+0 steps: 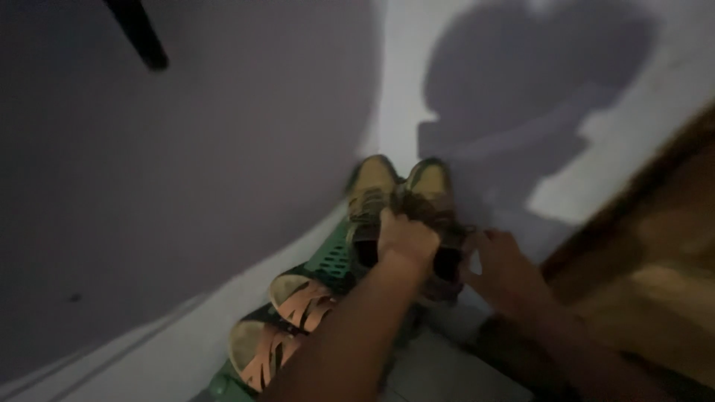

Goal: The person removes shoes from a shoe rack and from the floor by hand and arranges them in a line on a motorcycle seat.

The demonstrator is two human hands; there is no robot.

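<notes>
Left hand point(406, 242) gripping tan shoes point(402, 193), wall point(186, 171) close beside

Tight corner: the wall point(186, 186) closes the left and far sides, a wooden door point(655, 246) the right. The green rack point(331, 257) is filled by boots point(402, 197) and sandals point(290, 320). Open passage remains only over the floor tiles point(439, 372) below.

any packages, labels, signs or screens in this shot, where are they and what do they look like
None in view: no package, label, sign or screen.
What is there: a pair of tan lace-up shoes on a green slotted rack against a pale wall.
The left hand grips the shoes' laces; the right hand is beside them.
Striped sandals sit nearer on the rack.
</notes>
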